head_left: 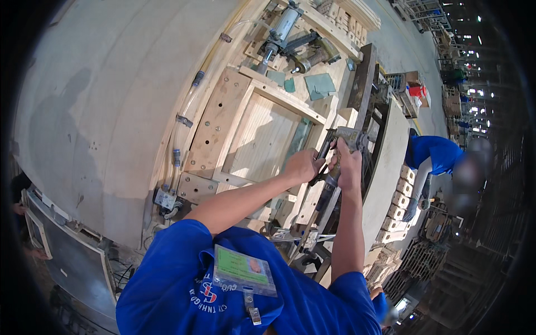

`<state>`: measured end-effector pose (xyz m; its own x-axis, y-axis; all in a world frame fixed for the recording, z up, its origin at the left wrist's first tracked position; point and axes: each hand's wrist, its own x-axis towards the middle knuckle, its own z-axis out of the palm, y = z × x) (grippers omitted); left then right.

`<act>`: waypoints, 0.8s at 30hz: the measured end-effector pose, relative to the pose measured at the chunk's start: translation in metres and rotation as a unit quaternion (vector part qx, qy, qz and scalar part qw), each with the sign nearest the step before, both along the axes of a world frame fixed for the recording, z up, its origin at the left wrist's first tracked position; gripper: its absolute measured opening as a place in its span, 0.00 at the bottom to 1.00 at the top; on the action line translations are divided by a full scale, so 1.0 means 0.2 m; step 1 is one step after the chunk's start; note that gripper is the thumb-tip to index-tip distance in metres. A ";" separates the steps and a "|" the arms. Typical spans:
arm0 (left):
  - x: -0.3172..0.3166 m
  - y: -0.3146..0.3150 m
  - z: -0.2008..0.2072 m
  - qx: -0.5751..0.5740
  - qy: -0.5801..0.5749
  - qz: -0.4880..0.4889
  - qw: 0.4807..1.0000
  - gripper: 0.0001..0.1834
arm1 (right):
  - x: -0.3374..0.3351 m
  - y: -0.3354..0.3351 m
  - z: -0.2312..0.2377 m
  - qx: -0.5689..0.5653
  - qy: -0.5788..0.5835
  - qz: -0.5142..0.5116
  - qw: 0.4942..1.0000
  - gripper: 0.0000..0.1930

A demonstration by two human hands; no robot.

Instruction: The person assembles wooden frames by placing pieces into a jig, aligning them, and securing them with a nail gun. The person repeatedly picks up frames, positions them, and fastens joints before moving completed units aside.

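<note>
My right hand (349, 167) is wrapped round the handle of a nail gun (350, 134), which is held up over the right edge of the wooden jig. My left hand (304, 166) is closed at the gun's dark magazine, its fingers curled there; exactly what they pinch is partly hidden. To the left of both hands lies a pale rectangular wooden frame (243, 125) with a wood panel (262, 134) inside it, set in the jig (215, 123) of drilled, bolted boards.
A pneumatic cylinder (286, 23), a second air tool (315, 56) and greenish sheet pieces (320, 86) lie at the jig's far end. An air hose (188, 106) runs along its left side. At right, a co-worker in blue (438, 156) bends by stacked wooden blocks (397, 204).
</note>
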<state>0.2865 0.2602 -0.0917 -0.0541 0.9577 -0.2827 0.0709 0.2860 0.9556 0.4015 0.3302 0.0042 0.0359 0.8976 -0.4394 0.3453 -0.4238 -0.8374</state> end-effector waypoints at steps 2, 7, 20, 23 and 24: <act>-0.01 0.09 -0.01 -0.001 0.009 0.009 1.000 0.22 | -0.02 0.09 -0.03 0.006 0.003 0.001 1.000 0.12; -0.03 0.16 -0.02 -0.037 -0.011 -0.004 0.999 0.22 | -0.06 0.17 -0.07 0.010 -0.016 0.008 1.000 0.13; -0.09 0.17 0.01 -0.099 -0.013 -0.045 0.994 0.19 | -0.08 0.17 -0.10 0.012 -0.070 0.025 0.997 0.12; -0.07 0.18 0.03 -0.090 0.014 -0.054 0.994 0.19 | -0.10 0.17 -0.06 -0.007 -0.100 0.031 0.994 0.13; -0.08 0.16 0.02 -0.063 0.001 -0.040 0.997 0.19 | -0.10 0.16 -0.05 0.002 -0.101 0.040 0.994 0.13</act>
<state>0.2700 0.2927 -0.0874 0.0212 0.9156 -0.4015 0.0998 0.3976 0.9121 0.3806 0.3631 -0.0058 0.0519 0.9029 -0.4267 0.5384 -0.3852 -0.7496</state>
